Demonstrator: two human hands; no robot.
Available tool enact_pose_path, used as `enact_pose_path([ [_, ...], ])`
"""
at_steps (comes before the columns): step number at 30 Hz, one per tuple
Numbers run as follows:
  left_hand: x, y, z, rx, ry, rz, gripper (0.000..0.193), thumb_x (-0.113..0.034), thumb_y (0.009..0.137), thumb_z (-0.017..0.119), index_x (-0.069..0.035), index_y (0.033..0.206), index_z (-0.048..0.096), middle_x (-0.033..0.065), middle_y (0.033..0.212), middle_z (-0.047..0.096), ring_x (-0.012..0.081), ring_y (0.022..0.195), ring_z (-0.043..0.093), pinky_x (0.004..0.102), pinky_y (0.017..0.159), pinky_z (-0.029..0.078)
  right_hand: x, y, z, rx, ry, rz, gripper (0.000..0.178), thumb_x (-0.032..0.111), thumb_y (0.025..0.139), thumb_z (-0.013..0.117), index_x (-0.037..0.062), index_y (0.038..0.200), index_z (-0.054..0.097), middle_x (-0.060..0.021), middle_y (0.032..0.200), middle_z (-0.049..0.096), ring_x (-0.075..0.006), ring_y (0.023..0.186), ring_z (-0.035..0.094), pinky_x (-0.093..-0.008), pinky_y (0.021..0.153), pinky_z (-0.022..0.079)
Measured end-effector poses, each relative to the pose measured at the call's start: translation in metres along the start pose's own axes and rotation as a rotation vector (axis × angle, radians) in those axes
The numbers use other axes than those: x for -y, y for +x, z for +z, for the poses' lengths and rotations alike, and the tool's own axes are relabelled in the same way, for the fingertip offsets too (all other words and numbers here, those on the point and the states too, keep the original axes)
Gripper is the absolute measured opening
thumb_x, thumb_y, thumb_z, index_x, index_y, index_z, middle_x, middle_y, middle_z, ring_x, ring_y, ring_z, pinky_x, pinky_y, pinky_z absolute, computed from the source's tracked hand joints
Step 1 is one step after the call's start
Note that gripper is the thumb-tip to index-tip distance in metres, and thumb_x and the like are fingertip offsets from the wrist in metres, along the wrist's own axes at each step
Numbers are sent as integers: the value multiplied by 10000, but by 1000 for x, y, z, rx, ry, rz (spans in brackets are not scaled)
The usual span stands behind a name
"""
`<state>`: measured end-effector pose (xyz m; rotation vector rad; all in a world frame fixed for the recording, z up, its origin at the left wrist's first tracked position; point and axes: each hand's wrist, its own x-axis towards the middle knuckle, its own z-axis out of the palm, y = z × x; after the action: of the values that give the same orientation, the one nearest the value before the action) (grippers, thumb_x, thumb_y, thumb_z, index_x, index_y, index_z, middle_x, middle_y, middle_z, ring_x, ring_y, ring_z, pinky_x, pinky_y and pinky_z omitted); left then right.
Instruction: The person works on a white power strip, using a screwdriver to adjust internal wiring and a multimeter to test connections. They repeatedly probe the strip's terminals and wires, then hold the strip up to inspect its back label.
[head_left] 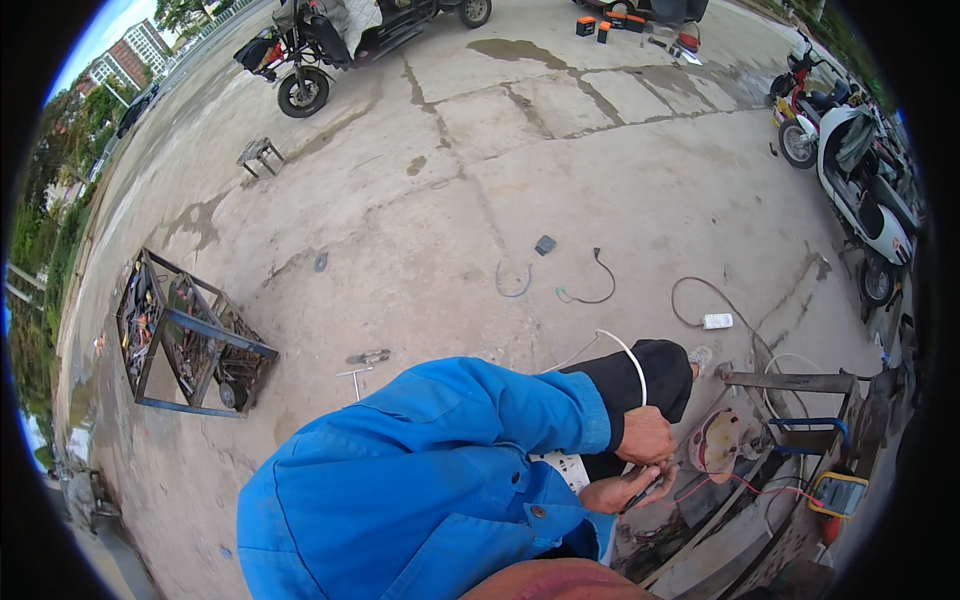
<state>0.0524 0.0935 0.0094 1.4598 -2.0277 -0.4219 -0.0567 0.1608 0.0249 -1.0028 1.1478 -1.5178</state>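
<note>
My left hand (647,436) reaches across in a blue sleeve, its fingers closed around a thick white cable (638,374) that arches up over my dark trouser leg. Just below it, nearly touching, my right hand (612,493) grips a slim black test probe (643,494). What lies between the fingertips of both hands is too small to make out. A white power strip (568,470) with dark slots shows partly beside my right hand. From near my hands a red test lead (755,487) runs right to a yellow-framed multimeter (840,495).
A metal frame (785,382) and a round reddish-white part (715,441) stand close on the right. Beyond lie a white adapter (717,321), loose wires (600,280) and a T-handle tool (355,374). At left is a tool rack (190,330); scooters (860,185) stand far right.
</note>
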Motion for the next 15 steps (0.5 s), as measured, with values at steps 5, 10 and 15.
enact_pose_path([
  [5, -1, 5, 7, -52, -14, 51, 273, -350, 988, 699, -82, 933, 694, 124, 812, 726, 360, 787, 750, 503, 643, 567, -6, 6, -6, 0, 1, -27, 511, 293, 1153, 594, -11, 1550, 491, -249, 1530, 543, -331, 1434, 559, -477, 1207, 455],
  [10, -1, 8, 6, -83, -69, 66, 265, -332, 1019, 671, -88, 916, 687, 114, 816, 711, 346, 813, 739, 493, 664, 569, -8, 9, -8, -17, -1, -41, 494, 289, 1154, 591, -4, 1541, 504, -228, 1525, 550, -328, 1432, 561, -476, 1200, 458],
  [15, -3, 9, 3, -107, -93, 58, 264, -325, 1031, 657, -96, 903, 684, 113, 817, 706, 342, 815, 736, 493, 656, 563, -5, 9, -4, -49, 54, -36, 529, 255, 1111, 675, -6, 1551, 542, -207, 1466, 584, -314, 1390, 577, -487, 1160, 502],
])
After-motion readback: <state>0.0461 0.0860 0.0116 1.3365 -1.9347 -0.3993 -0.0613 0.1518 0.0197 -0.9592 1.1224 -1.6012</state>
